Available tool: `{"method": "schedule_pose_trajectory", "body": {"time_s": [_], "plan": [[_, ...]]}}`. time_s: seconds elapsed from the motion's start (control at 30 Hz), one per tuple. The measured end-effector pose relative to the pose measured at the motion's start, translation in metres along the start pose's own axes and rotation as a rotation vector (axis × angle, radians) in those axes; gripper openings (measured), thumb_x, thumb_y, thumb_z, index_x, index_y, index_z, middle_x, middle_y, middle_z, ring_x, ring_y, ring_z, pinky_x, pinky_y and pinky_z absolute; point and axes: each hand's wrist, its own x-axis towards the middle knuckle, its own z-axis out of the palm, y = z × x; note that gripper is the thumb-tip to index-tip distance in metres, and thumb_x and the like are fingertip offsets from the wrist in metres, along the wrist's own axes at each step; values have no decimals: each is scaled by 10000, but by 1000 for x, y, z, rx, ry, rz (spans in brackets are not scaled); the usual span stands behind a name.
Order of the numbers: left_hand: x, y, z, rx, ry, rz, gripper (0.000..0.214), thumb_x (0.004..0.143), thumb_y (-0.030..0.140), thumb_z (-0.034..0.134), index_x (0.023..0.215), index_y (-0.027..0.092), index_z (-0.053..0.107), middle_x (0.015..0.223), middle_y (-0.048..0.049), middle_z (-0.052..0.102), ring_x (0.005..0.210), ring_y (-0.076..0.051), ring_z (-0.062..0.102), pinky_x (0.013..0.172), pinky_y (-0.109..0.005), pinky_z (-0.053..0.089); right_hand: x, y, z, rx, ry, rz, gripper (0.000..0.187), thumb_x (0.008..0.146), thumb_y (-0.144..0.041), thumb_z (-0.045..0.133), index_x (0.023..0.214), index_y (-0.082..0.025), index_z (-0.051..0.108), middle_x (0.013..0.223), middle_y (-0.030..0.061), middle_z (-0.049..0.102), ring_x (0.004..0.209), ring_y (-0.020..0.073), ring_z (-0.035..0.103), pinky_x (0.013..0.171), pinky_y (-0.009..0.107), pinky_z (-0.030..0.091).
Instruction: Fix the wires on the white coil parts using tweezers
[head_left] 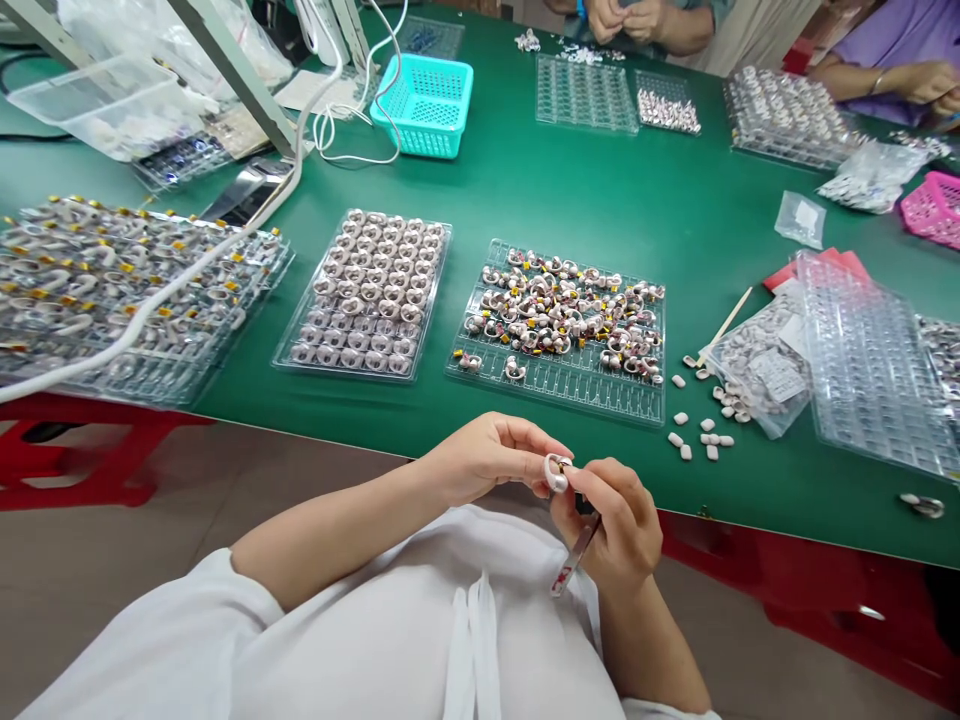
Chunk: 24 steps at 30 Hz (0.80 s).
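Note:
Just off the table's near edge, my left hand (pixel 491 462) pinches a small white ring-shaped plastic part (pixel 555 474) between thumb and fingers. My right hand (pixel 619 515) is closed, its thumb and forefinger pressed against the same part. Metal tweezers (pixel 576 558) with red marks are tucked in the right palm, their end pointing down towards my lap. Straight ahead lies a clear tray (pixel 622 402) with a jumbled pile of similar white parts (pixel 555 305) carrying yellow tabs. Small white caps (pixel 709 425) are scattered to the right of it.
A clear tray of white parts in rows (pixel 367 295) stands left of centre. Further left, stacked trays (pixel 112 310) lie under a white cable (pixel 172 285). A turquoise basket (pixel 427 105) stands behind. At right are a bag (pixel 765 365) and empty trays (pixel 870 360). Two co-workers sit opposite.

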Motion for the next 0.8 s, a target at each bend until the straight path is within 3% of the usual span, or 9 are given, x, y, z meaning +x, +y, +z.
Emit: {"method": "schedule_pose_trajectory", "body": {"time_s": [0.23,0.37,0.5,0.7,0.8], "plan": [[-2,-3,0,96,-4,98,247,667,271,897,838,121,801,716,-62,775,597,-119,686,628,-233,572,-3,-6,0,63,25,30,405,802,-63,713,1132,-277,614,831,33,650,672,161,609,578,279,516],[-3,-3,1,170,30,159,226,681,279,888,821,125,799,697,-44,769,566,-91,654,590,-197,544,-7,-5,-1,300,-13,275,391,834,-74,687,1150,-286,598,875,25,631,674,145,583,542,263,489],[-5,0,3,247,68,221,266,691,315,883,859,125,803,753,-62,792,650,-130,701,639,-225,577,-7,0,-2,550,-79,515,261,880,-138,666,1104,-266,624,855,14,596,675,133,567,547,253,464],[-5,-2,5,248,81,263,289,711,318,870,920,126,814,843,-85,813,764,-182,755,766,-282,618,-8,3,9,794,-51,730,146,904,-178,669,1025,-260,668,912,21,637,780,144,636,643,251,534],[-5,-6,4,265,115,316,227,734,259,848,924,137,820,842,-72,811,755,-165,748,743,-246,610,-9,-2,18,890,20,786,131,909,-189,673,1018,-262,669,884,-1,627,677,102,590,619,230,521]]}}
